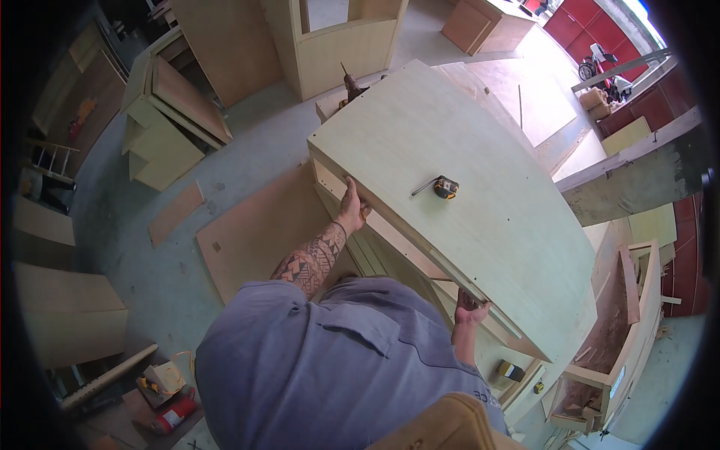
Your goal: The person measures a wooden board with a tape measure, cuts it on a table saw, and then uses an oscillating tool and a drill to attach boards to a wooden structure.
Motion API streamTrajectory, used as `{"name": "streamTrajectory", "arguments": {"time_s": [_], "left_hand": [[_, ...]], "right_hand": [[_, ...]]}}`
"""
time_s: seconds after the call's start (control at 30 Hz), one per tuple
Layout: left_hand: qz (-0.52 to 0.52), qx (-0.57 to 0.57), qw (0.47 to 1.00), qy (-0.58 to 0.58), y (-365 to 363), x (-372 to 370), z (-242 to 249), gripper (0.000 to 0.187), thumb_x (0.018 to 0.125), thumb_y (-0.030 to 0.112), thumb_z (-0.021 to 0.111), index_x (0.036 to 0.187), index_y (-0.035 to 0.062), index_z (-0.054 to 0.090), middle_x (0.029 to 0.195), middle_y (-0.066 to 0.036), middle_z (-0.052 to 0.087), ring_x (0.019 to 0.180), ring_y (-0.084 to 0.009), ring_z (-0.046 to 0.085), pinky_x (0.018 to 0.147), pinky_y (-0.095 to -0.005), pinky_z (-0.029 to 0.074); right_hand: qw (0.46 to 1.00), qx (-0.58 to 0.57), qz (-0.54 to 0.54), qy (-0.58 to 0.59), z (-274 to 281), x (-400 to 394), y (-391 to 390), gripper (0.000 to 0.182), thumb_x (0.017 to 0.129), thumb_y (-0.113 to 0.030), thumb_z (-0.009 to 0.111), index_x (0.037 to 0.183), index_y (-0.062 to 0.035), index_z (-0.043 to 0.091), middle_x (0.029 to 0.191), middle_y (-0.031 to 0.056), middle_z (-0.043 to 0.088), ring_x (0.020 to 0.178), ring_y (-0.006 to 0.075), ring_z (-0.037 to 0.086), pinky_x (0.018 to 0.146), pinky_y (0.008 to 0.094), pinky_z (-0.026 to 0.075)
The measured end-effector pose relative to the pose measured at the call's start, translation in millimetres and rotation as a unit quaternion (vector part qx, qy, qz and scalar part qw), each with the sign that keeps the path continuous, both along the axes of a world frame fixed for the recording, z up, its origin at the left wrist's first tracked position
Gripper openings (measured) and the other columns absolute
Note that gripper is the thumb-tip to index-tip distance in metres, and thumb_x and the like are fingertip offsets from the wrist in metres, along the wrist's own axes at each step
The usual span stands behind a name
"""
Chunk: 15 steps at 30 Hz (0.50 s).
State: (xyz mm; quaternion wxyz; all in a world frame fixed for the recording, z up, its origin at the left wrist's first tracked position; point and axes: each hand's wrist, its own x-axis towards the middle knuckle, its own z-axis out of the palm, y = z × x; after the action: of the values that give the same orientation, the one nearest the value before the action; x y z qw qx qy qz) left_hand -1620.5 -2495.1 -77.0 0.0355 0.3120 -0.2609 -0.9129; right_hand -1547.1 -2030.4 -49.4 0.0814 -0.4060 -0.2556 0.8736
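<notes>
A large pale wooden panel (450, 135) lies flat in front of me, its near edge running diagonally toward the lower right. At that edge my left hand (351, 206) is closed on the wood, thumb near the top and fingers partly hidden underneath. Farther right along it, my right hand (470, 309) also grips the panel from below, with some of its fingers out of sight. On the panel's top rests a black and yellow tape measure (446, 187), beside a thin dark pen-like tool (424, 186). Below the edge, part of an open wooden frame shows.
A power drill (351, 90) stands beyond the panel's left corner. Brown sheets (262, 217) lie on the floor at left. Wooden cabinets (345, 49) stand behind. At right are a concrete post (637, 172) and an open wooden box frame (615, 352).
</notes>
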Motion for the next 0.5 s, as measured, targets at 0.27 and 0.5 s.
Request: {"name": "streamTrajectory", "arguments": {"time_s": [0.27, 0.5], "left_hand": [[-0.028, -0.008, 0.999, -0.027, -6.2, 0.9, 4.0, 0.066, 0.09, 0.085, 0.049, 0.104, 0.02, 0.053, 0.064, 0.006, 0.038, 0.048, -0.0064, 0.034, 0.043, -0.0235, 0.026], [-0.035, -0.02, 0.999, -0.032, -9.4, 11.9, 27.2, 0.074, 0.088, 0.083, 0.056, 0.118, 0.0164, 0.051, 0.071, 0.002, 0.041, 0.054, -0.012, 0.037, 0.049, -0.0262, 0.034]], "right_hand": [[0.998, 0.066, 0.0, 0.001, 18.6, 8.4, -12.7, 0.077, 0.098, -0.056, 0.059, 0.155, -0.0097, 0.034, 0.153, 0.0222, 0.037, 0.135, 0.0441, 0.048, 0.11, 0.065, 0.049], [1.0, 0.02, -0.018, 0.01, -14.6, 13.3, -6.9, 0.082, 0.097, -0.068, 0.058, 0.158, -0.0234, 0.026, 0.147, 0.0235, 0.039, 0.129, 0.0457, 0.051, 0.105, 0.0621, 0.054]]}}
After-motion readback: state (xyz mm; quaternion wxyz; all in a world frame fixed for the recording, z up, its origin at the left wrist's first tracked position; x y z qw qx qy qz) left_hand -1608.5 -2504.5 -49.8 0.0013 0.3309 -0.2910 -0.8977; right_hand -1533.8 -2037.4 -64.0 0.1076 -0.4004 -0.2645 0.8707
